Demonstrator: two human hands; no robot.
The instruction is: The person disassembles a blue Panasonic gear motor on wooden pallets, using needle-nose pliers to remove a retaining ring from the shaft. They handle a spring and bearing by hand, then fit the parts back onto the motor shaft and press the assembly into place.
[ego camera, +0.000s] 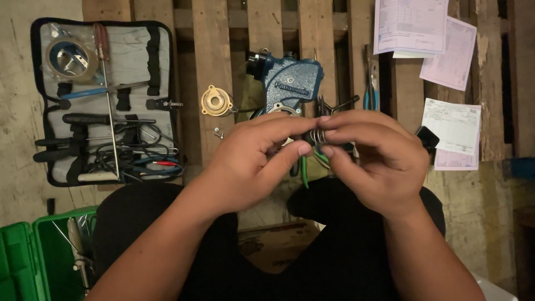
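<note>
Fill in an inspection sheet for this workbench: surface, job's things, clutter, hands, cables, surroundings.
Surface: wooden pallet slats, worn.
Job's things: small metal spring pinched between both hands; blue power tool body behind it; brass round cover beside it.
Clutter: open tool pouch with screwdriver and tape roll; paper forms; blue-handled pliers.
Hands: left hand and right hand, fingertips meeting on the spring.
Cables: dark wires in the pouch.
Surroundings: green case, lower left.

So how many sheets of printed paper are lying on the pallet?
4 that I can tell: a white sheet at top right, a pinkish sheet beside it, a white slip lower down, another pinkish one beneath that. More may be underneath.
</note>
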